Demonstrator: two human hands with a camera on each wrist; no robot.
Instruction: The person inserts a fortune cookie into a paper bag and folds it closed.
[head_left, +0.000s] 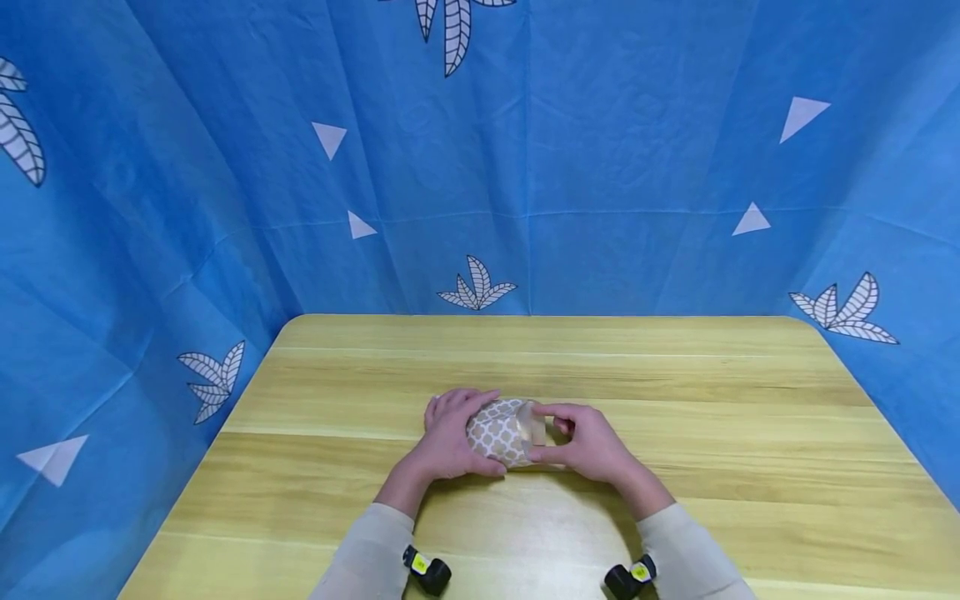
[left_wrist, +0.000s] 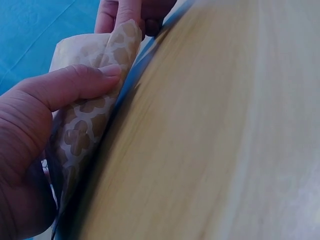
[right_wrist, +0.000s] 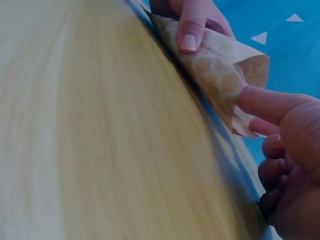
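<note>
A brown paper bag with a white lattice pattern lies on its side on the table, its open end to the right. My left hand grips its left part, the thumb along the near side and the fingers over the far side. In the left wrist view the left thumb presses on the patterned paper. My right hand holds the rim of the open end between thumb and index finger, other fingers curled in. The right wrist view shows the right thumb against the rim. The bag's inside is mostly hidden.
The wooden table has rounded far corners. A blue curtain with white leaves and triangles hangs behind it and along its sides. Black wrist cameras are strapped over pale sleeves.
</note>
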